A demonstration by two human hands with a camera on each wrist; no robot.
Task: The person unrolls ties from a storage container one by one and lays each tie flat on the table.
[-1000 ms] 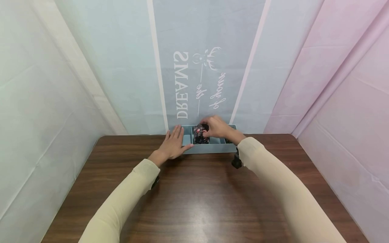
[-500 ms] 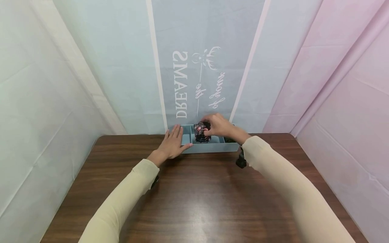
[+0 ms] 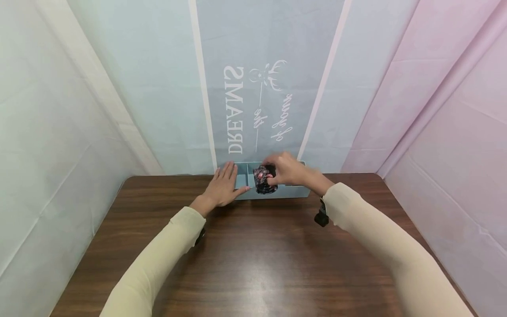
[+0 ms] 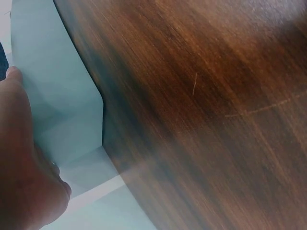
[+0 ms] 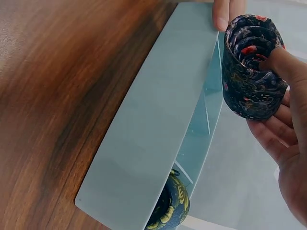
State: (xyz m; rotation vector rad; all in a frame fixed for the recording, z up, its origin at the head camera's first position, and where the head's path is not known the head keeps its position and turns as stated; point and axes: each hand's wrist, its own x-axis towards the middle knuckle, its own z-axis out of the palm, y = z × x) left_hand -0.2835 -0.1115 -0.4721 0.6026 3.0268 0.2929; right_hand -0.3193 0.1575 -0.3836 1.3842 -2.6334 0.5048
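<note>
My right hand (image 3: 290,171) pinches a rolled-up necktie (image 5: 249,93), dark with red and pale flowers, its spiral facing up in the right wrist view. The roll is over a light blue divided box (image 3: 273,193) at the table's back edge. Thumb inside the coil, other fingers beneath and around it. My left hand (image 3: 222,187) rests with straight fingers on the box's left end, its thumb along the front rim. A second roll, navy with yellow flowers (image 5: 180,203), sits in the box's right-end compartment.
The brown wood-grain table (image 3: 253,255) spreads in front of the box. Directly behind stands a pale blue printed cloth (image 3: 269,35), with more cloth at both sides. A black camera (image 3: 322,218) hangs under my right wrist.
My right hand has lifted the rolled necktie out of the box's middle compartment and drawn it slightly toward me. The left hand stays on the box's left end.
</note>
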